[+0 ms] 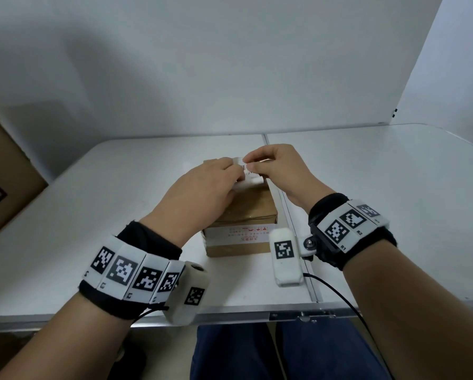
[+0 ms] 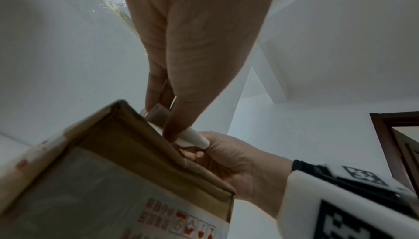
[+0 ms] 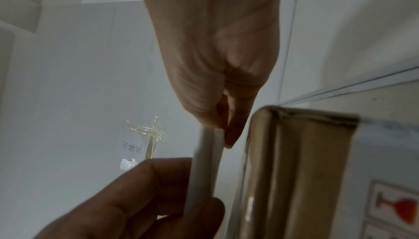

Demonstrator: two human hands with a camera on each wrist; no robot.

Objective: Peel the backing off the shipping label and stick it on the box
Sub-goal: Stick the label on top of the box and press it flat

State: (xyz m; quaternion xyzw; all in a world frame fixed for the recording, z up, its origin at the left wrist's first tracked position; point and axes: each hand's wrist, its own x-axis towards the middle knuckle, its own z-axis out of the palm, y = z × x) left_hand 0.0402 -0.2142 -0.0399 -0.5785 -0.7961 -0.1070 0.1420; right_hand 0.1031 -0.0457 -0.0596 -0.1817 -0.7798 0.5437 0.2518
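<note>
Overhead, from the head view, both hands met above the far end of a brown cardboard box point(image 1: 243, 207) that sat on the white tabletop point(image 1: 380, 201), close to the seam between its two panels. The left hand point(image 1: 202, 187) and the right hand point(image 1: 279, 167) were pressed close together, each pinching the white shipping label point(image 1: 250, 178), which was held just over the box top; some dark print showed on it between the fingertips. Whether the backing had begun to part from the label could not be told. A strip with red handling symbols ran across the near side of the box. A larger cardboard carton point(image 1: 5, 182) stood at the left edge of the tabletop. From the left wrist view, the left hand point(image 2: 195, 46) reached down with thumb and fingers closed on the label point(image 2: 195, 138) at the upper edge of the box point(image 2: 127, 153), and the right hand point(image 2: 231, 162) gripped the same label from the other side. From the right wrist view, the right hand point(image 3: 215, 54) pinched the top of the label point(image 3: 204, 167), seen edge-on as a thin white sheet beside the box point(image 3: 294, 171), while the left hand point(image 3: 140, 200) held its lower part. Behind them a scrap of crumpled clear tape point(image 3: 152, 133) clung to the white wall.
</note>
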